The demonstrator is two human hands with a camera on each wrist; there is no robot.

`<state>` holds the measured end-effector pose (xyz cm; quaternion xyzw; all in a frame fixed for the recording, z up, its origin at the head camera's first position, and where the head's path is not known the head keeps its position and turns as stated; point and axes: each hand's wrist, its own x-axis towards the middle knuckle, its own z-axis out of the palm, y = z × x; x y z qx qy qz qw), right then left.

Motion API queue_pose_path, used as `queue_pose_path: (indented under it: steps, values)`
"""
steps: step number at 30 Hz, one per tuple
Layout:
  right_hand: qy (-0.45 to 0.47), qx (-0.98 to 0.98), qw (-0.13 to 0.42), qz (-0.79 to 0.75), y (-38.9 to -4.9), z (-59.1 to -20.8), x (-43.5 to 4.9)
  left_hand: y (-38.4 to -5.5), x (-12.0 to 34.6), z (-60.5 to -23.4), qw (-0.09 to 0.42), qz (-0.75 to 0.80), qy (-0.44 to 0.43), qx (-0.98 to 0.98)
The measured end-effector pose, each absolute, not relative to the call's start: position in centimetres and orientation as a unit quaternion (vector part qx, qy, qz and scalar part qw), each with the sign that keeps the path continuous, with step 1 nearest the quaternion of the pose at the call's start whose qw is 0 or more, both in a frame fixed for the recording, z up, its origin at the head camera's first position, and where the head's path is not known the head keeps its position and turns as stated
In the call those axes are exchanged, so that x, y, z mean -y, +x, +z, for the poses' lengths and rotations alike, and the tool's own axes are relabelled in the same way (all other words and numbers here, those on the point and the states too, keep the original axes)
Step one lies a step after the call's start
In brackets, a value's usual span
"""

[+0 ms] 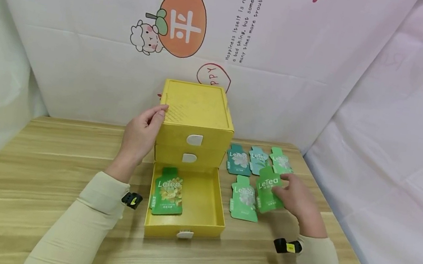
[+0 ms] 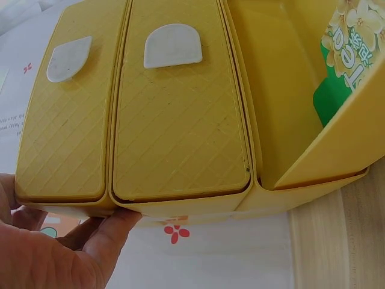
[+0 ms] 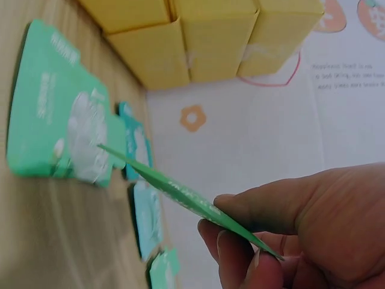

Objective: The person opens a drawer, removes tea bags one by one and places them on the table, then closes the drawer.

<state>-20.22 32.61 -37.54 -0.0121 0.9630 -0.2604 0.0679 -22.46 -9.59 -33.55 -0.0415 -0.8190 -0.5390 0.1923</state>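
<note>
A yellow three-drawer box (image 1: 193, 147) stands on the table, its bottom drawer (image 1: 201, 203) pulled out. One green LeTea packet (image 1: 169, 193) with yellow flowers lies in that drawer. My left hand (image 1: 141, 133) steadies the box at its upper left side, thumb and fingers at the edge of the top section. Between thumb and fingers my right hand (image 1: 299, 200) pinches a bright green LeTea packet (image 3: 186, 195), seen edge-on and raised off the table in the right wrist view. Just left of it lies a light green packet (image 1: 244, 200) with a white flower.
Behind the held packet lie a dark teal packet (image 1: 238, 159), a light teal packet (image 1: 258, 160) and another green packet (image 1: 282, 161) in a row. White printed cloth (image 1: 285, 70) hangs behind the wooden table (image 1: 46, 181) and at both sides.
</note>
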Motion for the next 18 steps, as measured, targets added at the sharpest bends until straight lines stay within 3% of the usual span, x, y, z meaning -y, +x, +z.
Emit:
queue_pose_path:
  steps: [18]
  values:
    - [0.025, -0.958, 0.118, -0.259, -21.1, -40.6, -35.2, -22.5, 9.6, -33.6, 0.194, -0.539, -0.044, 0.819]
